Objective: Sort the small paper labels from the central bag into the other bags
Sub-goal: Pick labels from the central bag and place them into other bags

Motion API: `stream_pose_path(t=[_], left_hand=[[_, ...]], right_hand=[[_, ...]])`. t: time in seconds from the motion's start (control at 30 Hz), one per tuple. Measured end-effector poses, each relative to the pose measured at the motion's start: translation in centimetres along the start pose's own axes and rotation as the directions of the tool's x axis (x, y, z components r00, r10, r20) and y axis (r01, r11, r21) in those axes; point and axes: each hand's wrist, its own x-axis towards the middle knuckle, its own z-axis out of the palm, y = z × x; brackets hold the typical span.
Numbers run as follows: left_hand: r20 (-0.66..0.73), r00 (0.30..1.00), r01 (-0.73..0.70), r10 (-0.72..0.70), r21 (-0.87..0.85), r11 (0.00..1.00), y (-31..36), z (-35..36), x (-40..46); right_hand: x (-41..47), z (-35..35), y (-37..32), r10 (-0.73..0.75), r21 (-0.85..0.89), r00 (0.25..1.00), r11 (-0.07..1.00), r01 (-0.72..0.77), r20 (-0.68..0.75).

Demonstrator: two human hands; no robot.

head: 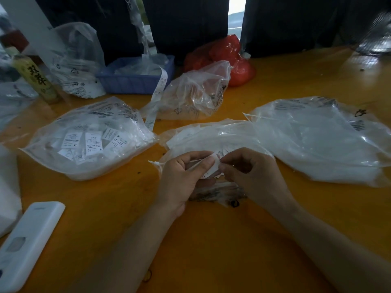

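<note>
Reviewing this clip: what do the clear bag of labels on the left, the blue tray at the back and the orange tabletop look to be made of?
Clear bag of labels on the left: thin glossy plastic film; it crinkles, and the labels show through. Blue tray at the back: probably rigid moulded plastic, matte, with ribbed walls. Orange tabletop: a smooth, hard, slightly glossy surface showing soft reflections; whether painted wood or laminate cannot be told.

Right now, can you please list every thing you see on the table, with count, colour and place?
central bag: 1, clear, table middle
paper labels: a few, white, pinched between both hands
left bag: 1, clear, holds white labels
right bag: 1, clear
rear bag: 1, clear
label strip: 1, white
basket: 1, blue, rear
red bag: 1, rear
bottle: 1, yellowish, rear left
white device: 1, near left
table: 1, orange
left hand: 1
right hand: 1
</note>
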Motion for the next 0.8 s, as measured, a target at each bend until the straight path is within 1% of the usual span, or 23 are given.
stream_pose_path(t=[0.1, 0.2, 0.27, 0.33, 0.4, 0.47, 0.5, 0.53, 0.57, 0.6, 0.63, 0.67, 0.73, 0.77, 0.8], left_hand=[[0.033, 0.999, -0.006, 0.006, -0.007, 1.0, 0.0, -0.3, 0.1], [0.038, 0.998, -0.06, 0.059, 0.022, 0.998, 0.1, -0.6, 0.2], [0.006, 0.99, -0.143, 0.144, 0.132, 0.981, 0.1, -0.7, 0.1], [0.004, 0.966, -0.247, 0.258, 0.297, 0.922, 0.2, -1.0, 0.1], [-0.004, 0.932, -0.323, 0.363, 0.449, 0.833, 0.7, -1.8, 0.3], [-0.073, 0.87, -0.375, 0.487, 0.542, 0.752, 1.6, -3.3, 0.7], [-0.117, 0.815, -0.404, 0.567, 0.586, 0.702, 2.2, -4.2, 1.0], [-0.159, 0.744, -0.412, 0.649, 0.656, 0.633, 2.8, -5.4, 1.4], [-0.197, 0.671, -0.369, 0.715, 0.747, 0.552, 3.3, -6.7, 1.8], [-0.232, 0.615, -0.277, 0.753, 0.831, 0.482, 3.7, -8.0, 2.3], [-0.269, 0.59, -0.147, 0.762, 0.891, 0.429, 4.0, -9.4, 2.7], [-0.31, 0.599, 0.005, 0.738, 0.923, 0.384, 4.1, -10.7, 3.2], [-0.419, 0.672, 0.316, 0.611, 0.908, 0.275, 3.9, -13.1, 3.8], [-0.468, 0.704, 0.424, 0.534, 0.88, 0.212, 3.8, -13.9, 3.9], [-0.498, 0.724, 0.486, 0.477, 0.859, 0.16, 3.6, -14.5, 3.8]], right_hand=[[0.2, -0.1, 0.2, 0.0, -0.01, 0.999, 1.0, 0.0, -0.05], [0.4, -0.7, 0.3, 0.033, 0.057, 0.991, 0.998, -0.025, -0.128], [0.6, -1.0, 0.4, 0.057, 0.096, 0.987, 0.995, -0.043, -0.151], [0.6, -1.1, 0.3, 0.061, 0.126, 0.99, 0.991, -0.046, -0.124], [0.5, -1.0, 0.2, 0.059, 0.155, 0.994, 0.987, -0.045, -0.087], [0.5, -1.0, 0.1, 0.061, 0.168, 0.996, 0.985, -0.049, -0.072], [0.5, -1.1, 0.1, 0.068, 0.17, 0.995, 0.984, -0.056, -0.069], [0.5, -1.2, 0.0, 0.077, 0.173, 0.995, 0.983, -0.065, -0.065], [0.5, -1.2, 0.0, 0.084, 0.177, 0.995, 0.981, -0.073, -0.059], [0.5, -1.2, 0.0, 0.088, 0.179, 0.995, 0.981, -0.077, -0.052], [0.5, -1.2, 0.0, 0.087, 0.177, 0.995, 0.981, -0.078, -0.044], [0.4, -1.1, 0.0, 0.081, 0.173, 0.996, 0.982, -0.074, -0.033], [0.4, -0.9, 0.0, 0.071, 0.177, 0.997, 0.982, -0.067, -0.016], [0.3, -0.9, 0.0, 0.068, 0.179, 0.998, 0.982, -0.065, -0.013], [0.3, -0.9, 0.0, 0.063, 0.177, 0.998, 0.982, -0.06, -0.012]])
